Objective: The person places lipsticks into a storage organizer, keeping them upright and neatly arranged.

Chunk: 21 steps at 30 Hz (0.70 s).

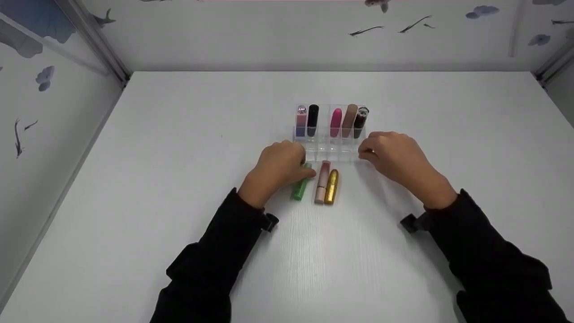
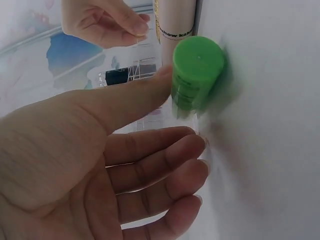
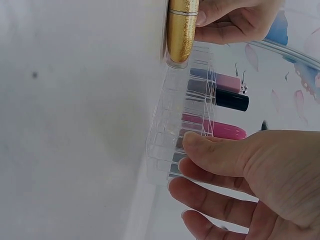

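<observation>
My left hand (image 1: pixel 280 163) is over a green lip tube (image 1: pixel 299 188) lying on the table. In the left wrist view its thumb touches the tube's side, while the loosely bent fingers (image 2: pixel 187 182) stay apart from the tube. A pinkish lip gloss tube (image 1: pixel 322 184) and a gold lipstick (image 1: pixel 332 186) lie side by side just right of it. My right hand (image 1: pixel 394 154) is at the front right corner of a clear lipstick organizer (image 1: pixel 329 154). Its loosely bent fingers (image 3: pixel 200 192) are close to the organizer's side; contact is unclear.
In the organizer's back row stand a pink-and-blue tube (image 1: pixel 301 121), a black tube (image 1: pixel 313 119), a bright pink tube (image 1: pixel 336 121), a brown tube (image 1: pixel 350 120) and a dark tube (image 1: pixel 360 122). White panels (image 1: pixel 269 36) border the white table (image 1: pixel 179 134).
</observation>
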Motion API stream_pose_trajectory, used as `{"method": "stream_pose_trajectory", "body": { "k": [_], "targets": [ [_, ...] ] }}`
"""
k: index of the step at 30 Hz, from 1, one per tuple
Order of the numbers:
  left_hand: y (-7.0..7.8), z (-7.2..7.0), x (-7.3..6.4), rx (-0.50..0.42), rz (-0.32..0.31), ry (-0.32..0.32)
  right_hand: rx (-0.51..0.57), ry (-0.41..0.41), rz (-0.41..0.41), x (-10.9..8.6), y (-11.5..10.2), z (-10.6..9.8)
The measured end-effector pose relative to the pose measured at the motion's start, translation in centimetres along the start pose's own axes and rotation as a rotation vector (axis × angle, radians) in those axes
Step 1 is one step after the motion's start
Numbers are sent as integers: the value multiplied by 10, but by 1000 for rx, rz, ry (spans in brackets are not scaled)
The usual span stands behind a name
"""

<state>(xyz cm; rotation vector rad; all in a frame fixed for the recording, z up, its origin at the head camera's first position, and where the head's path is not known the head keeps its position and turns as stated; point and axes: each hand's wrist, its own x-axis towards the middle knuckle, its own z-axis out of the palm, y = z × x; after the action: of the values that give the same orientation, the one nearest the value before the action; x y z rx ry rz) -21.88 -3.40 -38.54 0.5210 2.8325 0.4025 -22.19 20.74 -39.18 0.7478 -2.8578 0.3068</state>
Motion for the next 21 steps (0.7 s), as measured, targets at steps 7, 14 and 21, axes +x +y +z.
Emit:
{"method": "stream_pose_trajectory", "body": {
  "k": [7, 14, 21],
  "targets": [
    [-2, -2, 0, 40, -11, 13, 9, -8, 10, 0, 1, 1],
    [-1, -2, -1, 74, -31, 61, 1, 8, -5, -1, 2, 1],
    [-1, -2, 0, 81, -28, 91, -7, 19, -21, -1, 2, 1]
  ]
}}
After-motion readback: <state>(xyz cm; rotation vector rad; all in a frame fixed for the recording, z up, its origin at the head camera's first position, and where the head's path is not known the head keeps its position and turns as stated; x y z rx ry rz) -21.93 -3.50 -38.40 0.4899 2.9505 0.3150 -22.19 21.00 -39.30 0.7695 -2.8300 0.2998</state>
